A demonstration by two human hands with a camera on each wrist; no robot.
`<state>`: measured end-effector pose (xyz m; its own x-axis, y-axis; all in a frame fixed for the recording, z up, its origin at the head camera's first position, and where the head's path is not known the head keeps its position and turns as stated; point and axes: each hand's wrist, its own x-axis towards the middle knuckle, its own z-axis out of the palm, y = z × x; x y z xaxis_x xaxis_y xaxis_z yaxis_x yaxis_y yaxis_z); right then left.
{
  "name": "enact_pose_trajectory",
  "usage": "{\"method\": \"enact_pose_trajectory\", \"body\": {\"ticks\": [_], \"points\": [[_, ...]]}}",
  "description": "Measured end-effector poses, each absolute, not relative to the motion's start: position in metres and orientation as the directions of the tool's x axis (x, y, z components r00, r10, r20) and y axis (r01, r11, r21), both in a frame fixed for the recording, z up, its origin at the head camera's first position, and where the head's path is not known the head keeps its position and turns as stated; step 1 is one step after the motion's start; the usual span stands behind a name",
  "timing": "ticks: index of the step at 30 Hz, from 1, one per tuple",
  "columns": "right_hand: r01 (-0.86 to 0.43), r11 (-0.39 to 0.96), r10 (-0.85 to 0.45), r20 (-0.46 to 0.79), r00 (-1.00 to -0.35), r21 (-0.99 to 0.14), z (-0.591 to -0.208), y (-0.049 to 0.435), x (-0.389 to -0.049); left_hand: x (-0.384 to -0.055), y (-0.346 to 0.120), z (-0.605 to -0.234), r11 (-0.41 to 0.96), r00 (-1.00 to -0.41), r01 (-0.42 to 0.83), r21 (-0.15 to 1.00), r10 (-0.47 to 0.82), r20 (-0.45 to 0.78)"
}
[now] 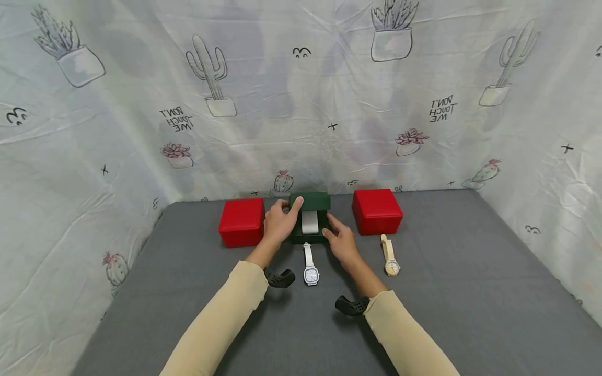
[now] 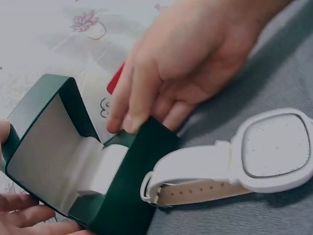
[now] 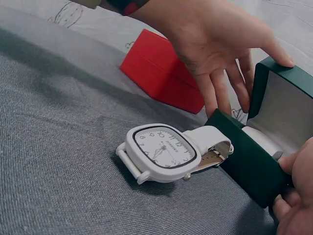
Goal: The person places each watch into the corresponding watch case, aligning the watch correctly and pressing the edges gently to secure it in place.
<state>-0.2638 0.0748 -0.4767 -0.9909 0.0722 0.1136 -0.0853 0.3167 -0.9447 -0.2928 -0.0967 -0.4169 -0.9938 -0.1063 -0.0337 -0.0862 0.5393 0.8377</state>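
A green watch box stands with its lid raised in front of me, a white cushion inside. My left hand holds the lid, thumb on its top edge and fingers down the left side. At the right front corner of the base, the thumb and fingers of my right hand grip the box; this shows close up in the right wrist view. A white watch with a squarish face lies face up before the box, between my forearms. Its buckled strap end points at the box front.
Red boxes flank the green one, one to the left and one to the right, both with lids down. A cream-strapped watch lies before the right one. Patterned cloth hangs behind the grey tabletop.
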Motion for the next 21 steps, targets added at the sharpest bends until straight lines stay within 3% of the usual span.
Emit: {"method": "enact_pose_trajectory", "body": {"ticks": [13, 21], "points": [[-0.107, 0.286, 0.073, 0.133, -0.988, -0.952, -0.477, 0.071, -0.263, -0.316, -0.103, -0.394, 0.467, -0.959, -0.249, 0.849, 0.001, -0.282], [-0.094, 0.271, 0.1, 0.126, -0.987, -0.958, -0.477, 0.071, -0.262, -0.313, -0.103, -0.394, 0.513, -0.955, -0.22, 0.83, 0.062, -0.291]]}}
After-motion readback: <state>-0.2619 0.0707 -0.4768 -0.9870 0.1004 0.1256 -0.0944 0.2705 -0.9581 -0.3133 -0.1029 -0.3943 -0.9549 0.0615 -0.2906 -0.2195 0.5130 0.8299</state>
